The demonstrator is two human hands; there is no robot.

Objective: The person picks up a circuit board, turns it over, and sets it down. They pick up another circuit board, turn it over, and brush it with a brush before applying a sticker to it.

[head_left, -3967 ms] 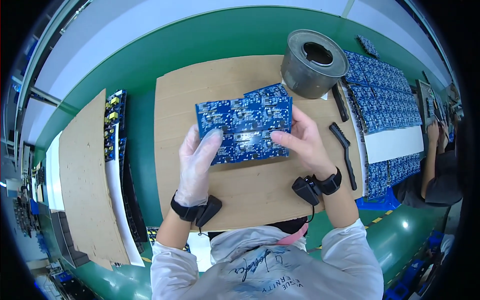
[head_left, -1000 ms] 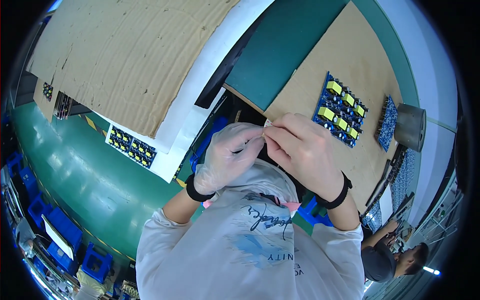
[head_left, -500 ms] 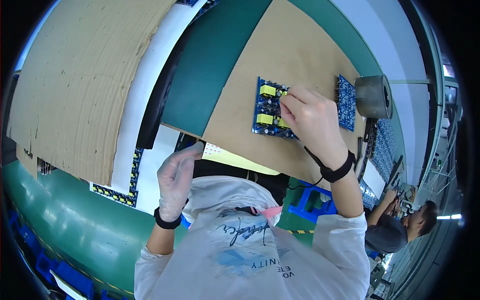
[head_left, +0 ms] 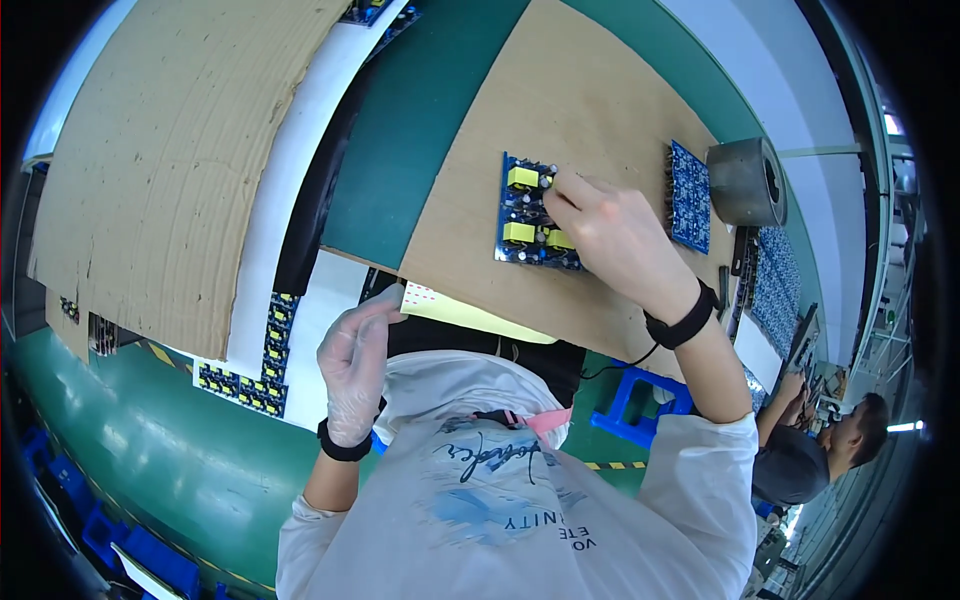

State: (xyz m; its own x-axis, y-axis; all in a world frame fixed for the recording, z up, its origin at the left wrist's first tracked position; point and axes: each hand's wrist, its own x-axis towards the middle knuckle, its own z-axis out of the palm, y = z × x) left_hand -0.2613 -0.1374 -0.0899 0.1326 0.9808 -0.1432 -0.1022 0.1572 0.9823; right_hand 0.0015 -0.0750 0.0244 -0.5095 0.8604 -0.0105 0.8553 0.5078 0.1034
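A blue circuit board [head_left: 511, 215] with yellow block-shaped parts lies on the brown board in front of me. Over its right side, my right hand [head_left: 620, 240] is bare, with thumb and fingers pinched together at the parts. Whatever is between those fingertips is hidden. My left hand [head_left: 355, 365], in a thin clear glove, is down by the table's near edge. Its closed fingers meet the left corner of a pale yellow sheet [head_left: 470, 316] with rows of small red dots. The sheet sticks out below the table edge, above my lap.
A second blue board [head_left: 690, 197] leans beside a grey metal cylinder [head_left: 742, 183] at right. Cardboard [head_left: 160, 170] covers much of the left side, with more circuit boards [head_left: 240, 388] below. A blue stool [head_left: 640, 405] stands under the table. A co-worker [head_left: 815, 450] sits far right.
My right hand has shifted slightly left over the circuit board, still pinched. The left hand keeps its place at the sheet's corner. The whole view has moved a little.
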